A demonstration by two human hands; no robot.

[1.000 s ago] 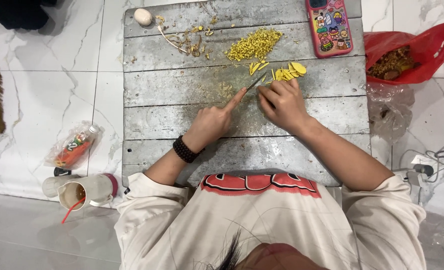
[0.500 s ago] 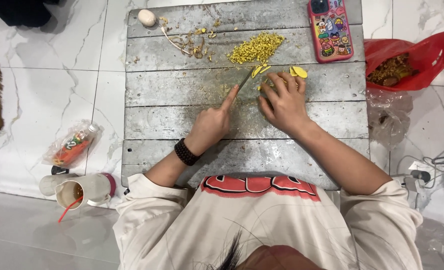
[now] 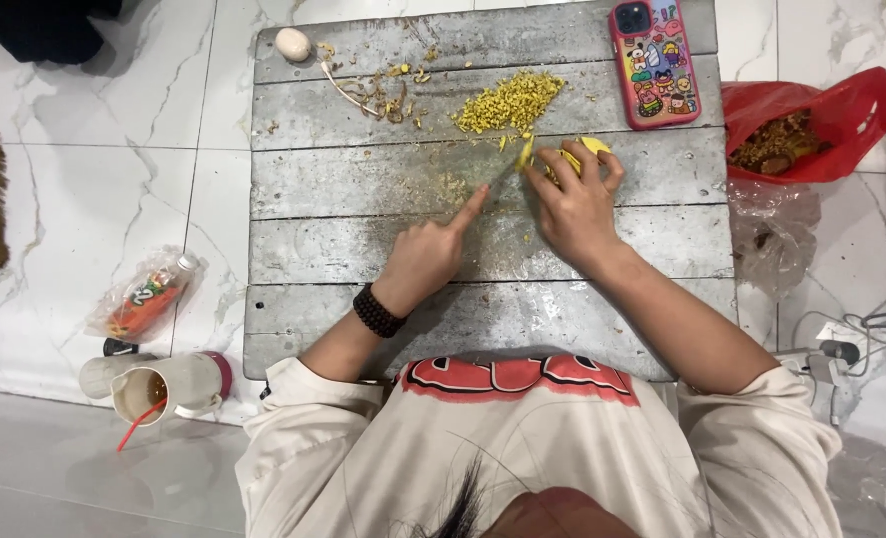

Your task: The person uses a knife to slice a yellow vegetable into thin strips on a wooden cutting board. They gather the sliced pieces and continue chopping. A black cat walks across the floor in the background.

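Currently, the left hand point(image 3: 425, 257) is gripping a knife point(image 3: 508, 177), the index finger stretched straight along the back of the blade and the other fingers curled shut round the handle, which is hidden inside the fist. The left forearm is running from the near left up toward the far right, with a black bead bracelet point(image 3: 376, 311) sitting on the wrist. The knife's long axis is following the same diagonal, its tip pointing far and right toward the yellow pieces.

The right hand point(image 3: 575, 204) is lying palm down, its fingers bent and pressing on the yellow root slices point(image 3: 575, 154), pinning them flat against the wooden board point(image 3: 363, 189). The slices are resting at the far right part of the board, touching the blade's tip.

The board is made of grey, weathered planks with visible grain and gaps running left to right. A pile of finely chopped yellow bits point(image 3: 511, 102) is lying just beyond the slices. Thin peelings point(image 3: 373, 92) are scattered at the far left, beside a pale rounded stone-like lump point(image 3: 293, 44). A phone in a pink cartoon case point(image 3: 654, 62) is lying at the far right corner.
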